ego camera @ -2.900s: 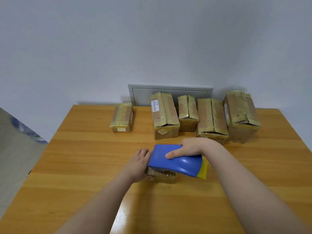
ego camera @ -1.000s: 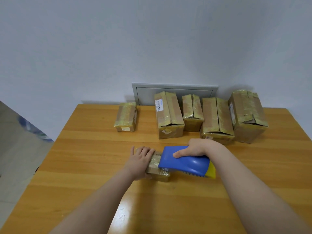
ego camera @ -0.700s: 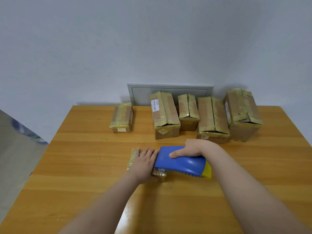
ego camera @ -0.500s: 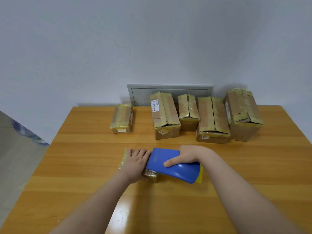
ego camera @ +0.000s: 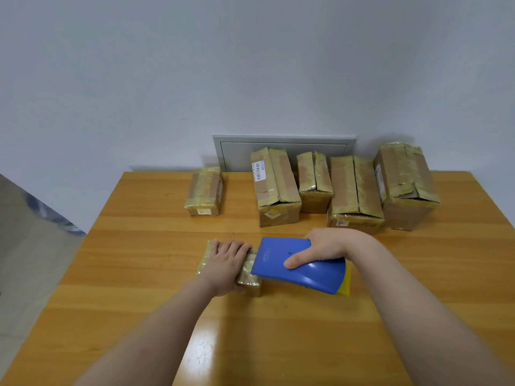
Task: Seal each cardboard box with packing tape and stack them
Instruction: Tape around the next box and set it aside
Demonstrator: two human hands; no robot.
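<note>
pressing flat on a small cardboard box [ego camera: 249,281] near the middle of the counter [ego camera: 133,274], the left hand [ego camera: 227,263] keeps its fingers [ego camera: 237,247] straight. the right hand [ego camera: 324,246] grips a blue tape dispenser [ego camera: 306,274], fingers curled over its far edge and thumb on its side, with the dispenser's front at the box's right end. taping of this box looks under way. five other boxes [ego camera: 314,179] stand in a row at the back, all showing tape and none stacked, so the stacking seems wholly left to do. a white barcode label [ego camera: 258,170] sits on the second box from the left [ego camera: 278,196], but its print is too small to read. so is the mark on the dispenser.
</note>
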